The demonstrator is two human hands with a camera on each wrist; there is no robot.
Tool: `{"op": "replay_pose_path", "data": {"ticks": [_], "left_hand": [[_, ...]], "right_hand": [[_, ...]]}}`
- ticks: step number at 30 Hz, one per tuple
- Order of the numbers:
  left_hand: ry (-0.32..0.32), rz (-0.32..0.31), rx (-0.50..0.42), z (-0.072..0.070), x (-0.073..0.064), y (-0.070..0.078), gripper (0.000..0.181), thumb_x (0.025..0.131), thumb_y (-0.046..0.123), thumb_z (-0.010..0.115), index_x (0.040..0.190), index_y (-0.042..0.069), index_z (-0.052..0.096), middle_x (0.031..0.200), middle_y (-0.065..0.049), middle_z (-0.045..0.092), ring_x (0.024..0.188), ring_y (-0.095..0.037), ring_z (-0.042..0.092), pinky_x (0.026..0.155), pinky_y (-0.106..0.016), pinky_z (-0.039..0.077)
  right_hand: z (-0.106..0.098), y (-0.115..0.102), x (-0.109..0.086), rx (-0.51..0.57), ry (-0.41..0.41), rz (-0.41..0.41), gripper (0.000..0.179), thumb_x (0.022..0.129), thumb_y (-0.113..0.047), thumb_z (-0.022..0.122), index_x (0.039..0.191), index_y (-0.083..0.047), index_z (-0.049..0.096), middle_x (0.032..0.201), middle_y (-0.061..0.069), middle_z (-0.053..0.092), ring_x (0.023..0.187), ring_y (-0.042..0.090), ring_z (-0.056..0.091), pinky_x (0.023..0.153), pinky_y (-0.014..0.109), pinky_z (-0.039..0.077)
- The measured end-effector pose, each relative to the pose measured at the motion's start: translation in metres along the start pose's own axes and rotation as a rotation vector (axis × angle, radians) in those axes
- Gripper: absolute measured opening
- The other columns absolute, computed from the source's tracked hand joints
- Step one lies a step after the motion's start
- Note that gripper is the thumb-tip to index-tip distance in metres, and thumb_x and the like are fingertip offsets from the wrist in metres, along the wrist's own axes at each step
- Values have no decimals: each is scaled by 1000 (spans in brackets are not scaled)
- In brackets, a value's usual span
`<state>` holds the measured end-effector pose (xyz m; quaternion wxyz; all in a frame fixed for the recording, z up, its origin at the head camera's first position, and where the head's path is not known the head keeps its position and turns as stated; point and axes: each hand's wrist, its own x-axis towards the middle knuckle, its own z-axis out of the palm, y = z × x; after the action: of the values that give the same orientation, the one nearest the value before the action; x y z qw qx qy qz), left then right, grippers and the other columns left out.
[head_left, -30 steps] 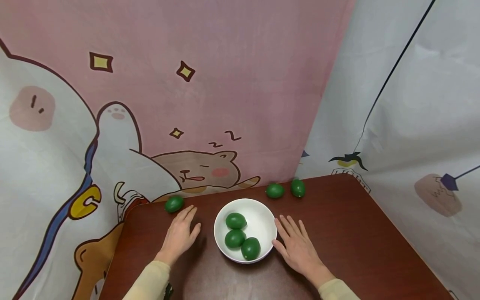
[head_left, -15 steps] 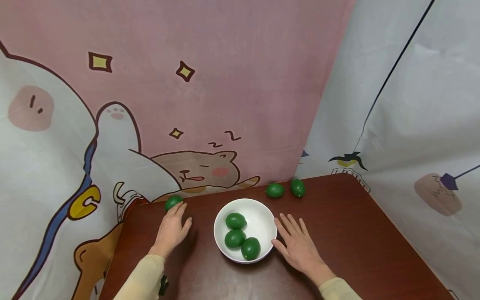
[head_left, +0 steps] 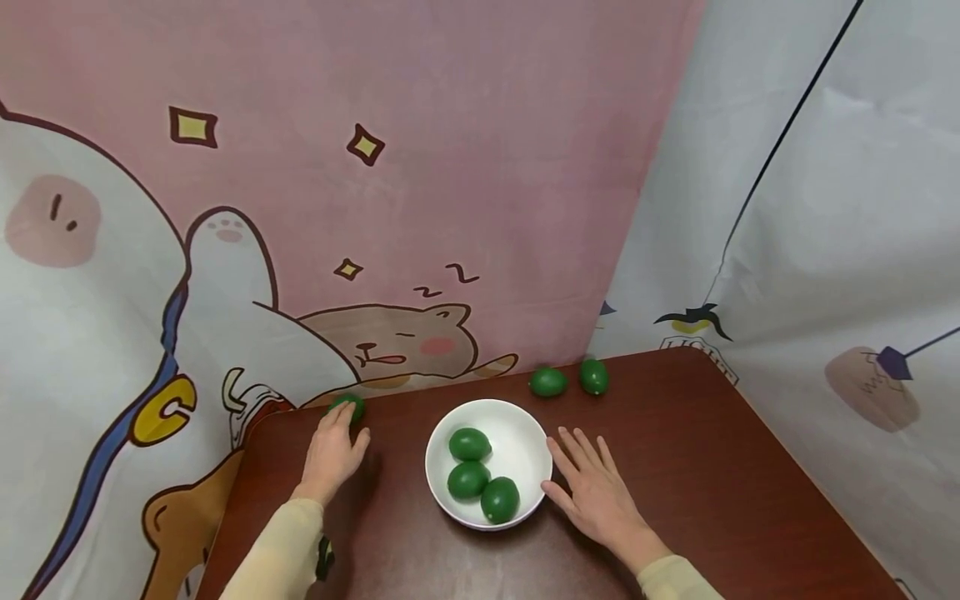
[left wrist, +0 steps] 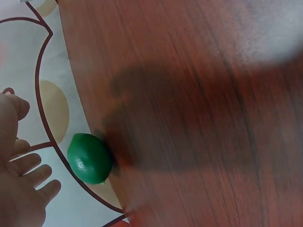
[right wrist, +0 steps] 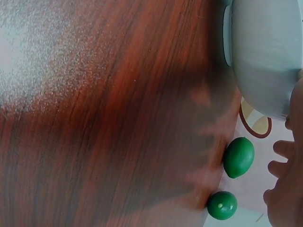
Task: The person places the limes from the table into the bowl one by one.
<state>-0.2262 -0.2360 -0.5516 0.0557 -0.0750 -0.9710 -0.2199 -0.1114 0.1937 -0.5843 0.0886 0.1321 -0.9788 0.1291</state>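
Note:
My left hand (head_left: 330,454) hovers over a green lime (head_left: 356,407) at the table's back left, covering part of it. In the left wrist view a gap shows between the fingers and that lime (left wrist: 90,158); nothing is in the hand. Beside the right rim of a white bowl (head_left: 528,429) is my right hand (head_left: 596,496), its fingers straight and spread. Fingertips and thumb come up to the rim; whether they touch it I cannot tell. Three green limes (head_left: 470,481) lie inside the bowl.
Two more limes, one (head_left: 548,382) beside the other (head_left: 594,377), lie at the back edge of the dark red-brown wooden table (head_left: 720,467). A pink and white cartoon-printed cloth (head_left: 487,167) hangs right behind that edge.
My left hand has moved left and slightly back, from beside the back-left lime to over it. The right hand and the bowl have stayed in place; the head view has shifted slightly.

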Motion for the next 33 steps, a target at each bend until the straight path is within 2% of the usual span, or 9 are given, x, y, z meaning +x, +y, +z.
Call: {"op": "replay_pose_path", "data": {"ticks": [7, 14, 18, 26, 33], "left_hand": [[18, -25, -14, 2, 5, -8, 62, 101, 21, 61, 149, -13, 42, 155, -34, 39, 142, -52, 38, 115, -64, 34], [-4, -70, -5, 7, 8, -13, 62, 101, 22, 58, 150, -13, 40, 157, -35, 34, 144, -53, 34, 114, -67, 32], [-12, -87, 9, 8, 14, -15, 63, 101, 21, 57, 151, -12, 38, 158, -35, 31, 143, -55, 33, 111, -70, 33], [-7, -128, 16, 10, 26, -22, 62, 100, 19, 58, 149, -13, 39, 154, -36, 35, 137, -57, 37, 107, -71, 37], [-17, -129, 32, 18, 36, -27, 62, 100, 19, 57, 150, -12, 39, 153, -37, 36, 136, -57, 39, 105, -71, 38]], "right_hand": [[1, -2, 0, 4, -8, 5, 69, 99, -50, 62, 155, -13, 48, 162, 16, 41, 152, 39, 33, 123, 63, 15], [-1, -3, -1, -11, -26, 13, 70, 99, -52, 62, 156, -14, 47, 163, 16, 40, 152, 39, 32, 123, 63, 16], [-2, -3, -1, -16, -35, 18, 70, 100, -53, 61, 156, -14, 47, 163, 15, 40, 153, 38, 32, 123, 63, 16], [-2, -1, 0, -19, -33, 17, 70, 100, -53, 60, 157, -14, 47, 163, 15, 40, 153, 37, 32, 123, 62, 15], [-2, -2, 0, -20, -24, 11, 70, 100, -53, 60, 157, -14, 47, 163, 15, 41, 152, 38, 34, 123, 62, 17]]}}
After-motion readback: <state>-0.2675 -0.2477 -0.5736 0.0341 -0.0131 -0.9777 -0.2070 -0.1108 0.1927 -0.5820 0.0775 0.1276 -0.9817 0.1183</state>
